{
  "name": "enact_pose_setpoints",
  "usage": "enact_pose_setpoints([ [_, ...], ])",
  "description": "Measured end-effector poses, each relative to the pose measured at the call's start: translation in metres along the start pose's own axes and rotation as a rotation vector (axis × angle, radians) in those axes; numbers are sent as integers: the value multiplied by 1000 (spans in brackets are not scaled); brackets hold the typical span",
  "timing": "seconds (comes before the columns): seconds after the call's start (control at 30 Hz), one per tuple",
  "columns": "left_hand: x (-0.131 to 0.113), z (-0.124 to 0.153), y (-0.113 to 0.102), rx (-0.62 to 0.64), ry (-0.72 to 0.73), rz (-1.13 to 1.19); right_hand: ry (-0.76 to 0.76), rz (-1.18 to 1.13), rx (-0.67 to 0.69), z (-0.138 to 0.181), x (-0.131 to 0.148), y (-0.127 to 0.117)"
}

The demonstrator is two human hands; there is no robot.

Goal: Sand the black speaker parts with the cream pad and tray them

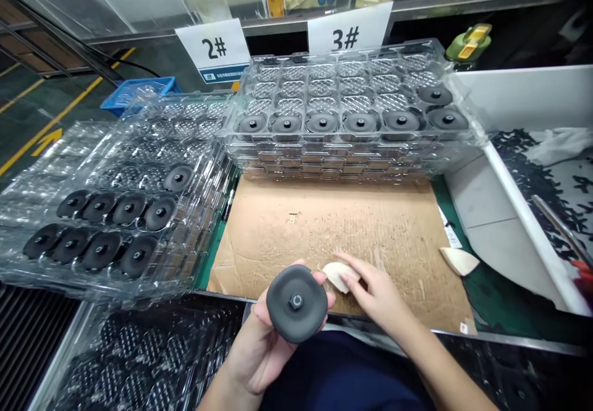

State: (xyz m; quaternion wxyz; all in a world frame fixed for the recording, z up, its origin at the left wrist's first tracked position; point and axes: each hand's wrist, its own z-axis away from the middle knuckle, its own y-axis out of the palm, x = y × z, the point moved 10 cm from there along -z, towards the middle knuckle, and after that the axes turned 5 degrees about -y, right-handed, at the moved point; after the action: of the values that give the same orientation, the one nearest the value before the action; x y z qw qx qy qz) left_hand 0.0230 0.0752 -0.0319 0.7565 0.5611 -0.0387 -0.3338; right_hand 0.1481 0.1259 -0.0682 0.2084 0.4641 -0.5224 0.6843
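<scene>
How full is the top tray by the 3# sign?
Partly: in the top tray, black discs fill the front row, with one more behind; the other pockets show none.

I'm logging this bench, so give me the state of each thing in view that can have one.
Black round-cornered square disc, held by the left hand
Cream wedge-shaped pad, pinched in the right hand
Second cream wedge-shaped pad, lying loose on the right
Clear plastic tray at back, stacked, partly filled
Clear plastic tray at left, partly filled
Brown cardboard sheet, flat, surface scuffed
Blue plastic bin, clear plastic inside
</scene>
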Motion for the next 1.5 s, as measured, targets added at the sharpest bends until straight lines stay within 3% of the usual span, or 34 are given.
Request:
enact_pose_setpoints([
  [0.1,3,-1,5,17,-7,-13,-51,-14,-163,-4,46,-41],
  [0.17,7,-2,4,8,-2,-8,-249,6,-236,-5,97,-59],
  [0.23,9,-1,-4,-33,22,-18,-510,72,-154,-4,146,-54],
  [0.3,9,1,-16,-84,56,-36,-580,161,-23,-8,162,-39],
  [0.43,9,1,-23,-89,83,-40,-474,313,35,-19,151,-25],
  [0.5,6,-1,-18,-67,97,-40,-539,262,-73,-13,158,-25],
  [0.6,-7,-3,-19,-134,202,-62,-504,234,-250,2,159,-29],
  [0.7,-15,-2,-19,-174,269,-60,-464,96,-198,16,150,-24],
  [0.8,-18,-2,-11,-149,293,-50,-211,-290,-157,13,100,-27],
  [0.9,-20,-3,-6,-154,309,-56,44,-482,-359,13,42,-46],
  [0.97,-18,-6,-6,-166,285,-48,105,-472,-415,13,29,-54],
  [1.03,-15,-7,-7,-178,273,-38,67,-359,-425,11,43,-63],
  [1.13,-12,-5,-9,-202,271,-43,-198,-115,-427,9,104,-72],
  [1.2,-8,-5,-10,-204,236,-61,-458,-19,-338,9,150,-62],
  [1.27,-8,-4,-12,-209,216,-92,-597,-7,-164,6,173,-41],
  [1.37,-16,-2,-21,-272,256,-135,-473,-3,82,-9,166,-13],
  [1.43,-16,-3,-20,-266,246,-147,-420,61,27,-19,161,-14],
  [1.5,-12,-6,-17,-236,204,-161,-488,94,-122,-21,169,-26],
])
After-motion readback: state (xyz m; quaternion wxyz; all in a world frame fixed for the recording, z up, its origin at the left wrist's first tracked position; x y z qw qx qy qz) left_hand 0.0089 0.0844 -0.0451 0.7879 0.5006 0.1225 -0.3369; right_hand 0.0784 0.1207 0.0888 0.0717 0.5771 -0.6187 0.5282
